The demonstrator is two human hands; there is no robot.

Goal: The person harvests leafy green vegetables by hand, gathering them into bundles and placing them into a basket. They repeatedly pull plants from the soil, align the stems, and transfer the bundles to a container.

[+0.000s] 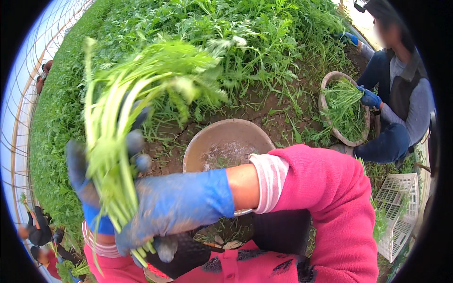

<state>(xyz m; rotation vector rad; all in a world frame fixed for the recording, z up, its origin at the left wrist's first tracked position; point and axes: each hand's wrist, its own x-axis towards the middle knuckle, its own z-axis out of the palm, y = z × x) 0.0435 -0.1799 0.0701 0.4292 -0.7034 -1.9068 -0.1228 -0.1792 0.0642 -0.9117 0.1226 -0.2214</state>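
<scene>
A bunch of long-stemmed leafy greens [109,148] slants up before me, its stem ends low and its feathery leaves blurred. My right hand [152,208], in a blue glove with soiled grey fingers, grips the lower stems; cut ends stick out below. Behind the stems is my left hand [85,187], in a matching glove. Its thumb shows on the left side and its blurred fingertips on the right, with the bunch lying in its grasp. Beyond my right forearm a round brown basin [208,141] sits on the soil, partly hidden, with leaf scraps at its bottom.
Dense leafy plants [198,21] grow ahead and left. At the right, a seated co-worker [407,92] has a gloved hand at a tub [325,102] of cut greens. A white plastic crate [398,212] stands nearer. More people [39,230] are at lower left, beside the greenhouse wall.
</scene>
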